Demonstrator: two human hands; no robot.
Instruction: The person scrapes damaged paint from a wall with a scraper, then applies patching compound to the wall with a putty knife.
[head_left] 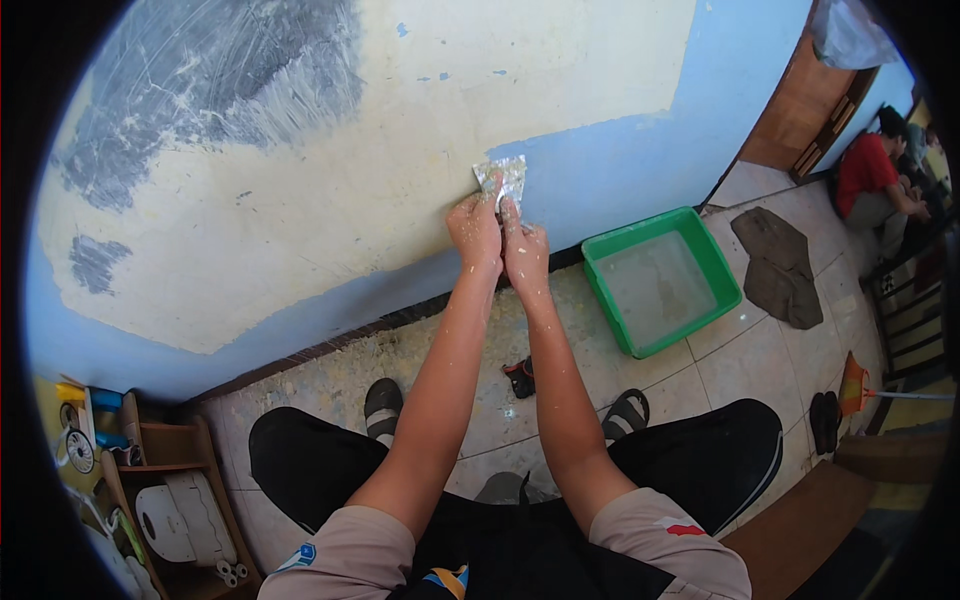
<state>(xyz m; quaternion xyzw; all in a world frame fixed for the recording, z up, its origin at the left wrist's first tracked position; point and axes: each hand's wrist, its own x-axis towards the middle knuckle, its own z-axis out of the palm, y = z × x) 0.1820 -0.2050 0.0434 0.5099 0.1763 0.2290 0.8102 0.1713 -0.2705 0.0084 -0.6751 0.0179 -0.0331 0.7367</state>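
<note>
Both of my hands grip one metal scraper (514, 178) with a flat, paint-flecked blade. Its edge lies against the wall (400, 180) where blue paint meets a bare cream patch. My left hand (474, 232) is closed around the scraper from the left, its index finger stretched along the blade. From the right, my right hand (525, 250) is closed on it too, thumb pointing up the blade. The handle is mostly hidden inside my hands. Pale flakes stick to my fingers and forearms. A dark grey scuffed area (230, 90) marks the wall at the upper left.
A green basin (640, 338) of cloudy water stands at right, with a brown cloth (778, 265) beyond it. Paint chips litter the floor along the wall. A dark red-and-black object (520, 378) lies below my hands. Wooden shelves (165, 445) stand lower left; a person in red (868, 180) sits far right.
</note>
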